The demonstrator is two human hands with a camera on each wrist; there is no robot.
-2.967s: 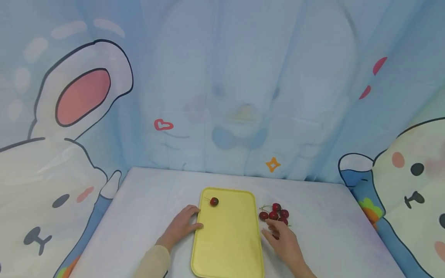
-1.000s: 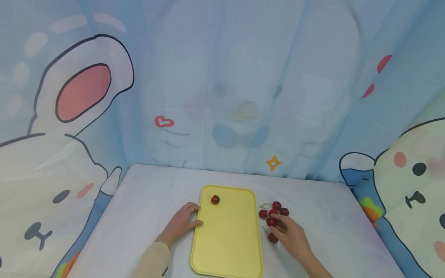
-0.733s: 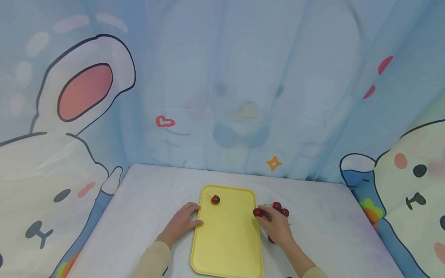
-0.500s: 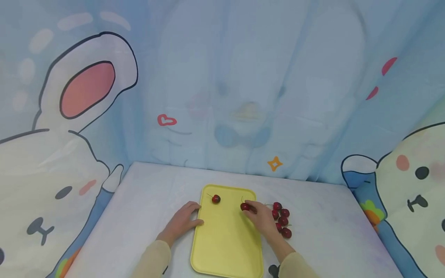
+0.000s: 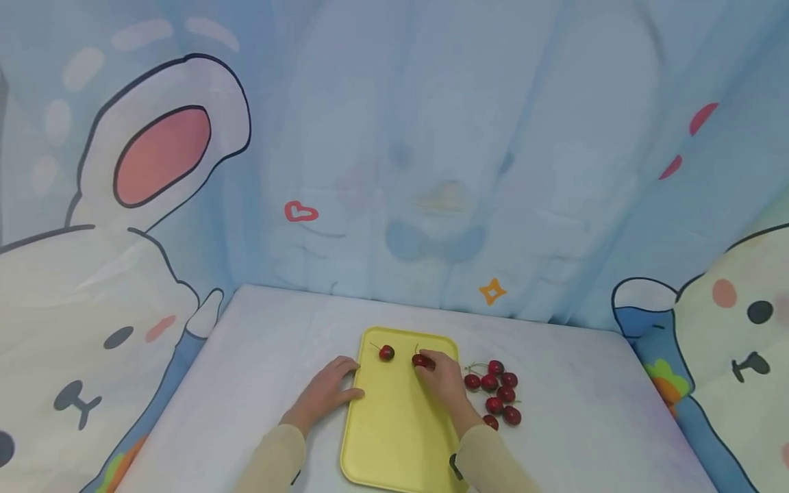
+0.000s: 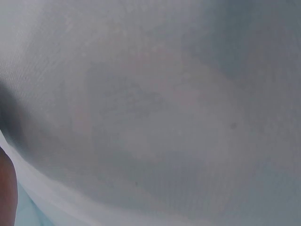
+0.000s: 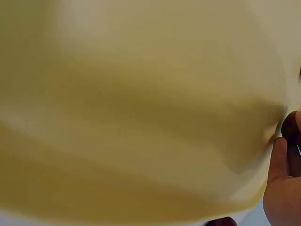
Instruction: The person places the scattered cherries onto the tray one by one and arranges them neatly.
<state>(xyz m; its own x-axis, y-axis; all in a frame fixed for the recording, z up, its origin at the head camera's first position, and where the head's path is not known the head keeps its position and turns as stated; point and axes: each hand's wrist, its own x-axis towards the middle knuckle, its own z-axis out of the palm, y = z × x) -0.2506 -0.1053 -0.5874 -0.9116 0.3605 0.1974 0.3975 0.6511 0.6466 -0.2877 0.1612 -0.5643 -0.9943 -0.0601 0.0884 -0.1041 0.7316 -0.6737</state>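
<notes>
A yellow tray lies on the white table, with one dark red cherry near its far left corner. My right hand pinches another cherry by thumb and fingers over the far part of the tray. In the right wrist view that cherry shows at the right edge between the fingertips. At the tray's left edge rests my left hand, its thumb on the rim and its fingers along the side. Only a sliver of a finger appears in the left wrist view.
Several cherries with stems lie in a group on the white table, just right of the tray. A blue curtain with cartoon animals hangs behind the table and along both sides.
My right hand has picked a cherry from the group and carried it left over the tray. The left hand stays at the tray's edge. The view has shifted slightly.
</notes>
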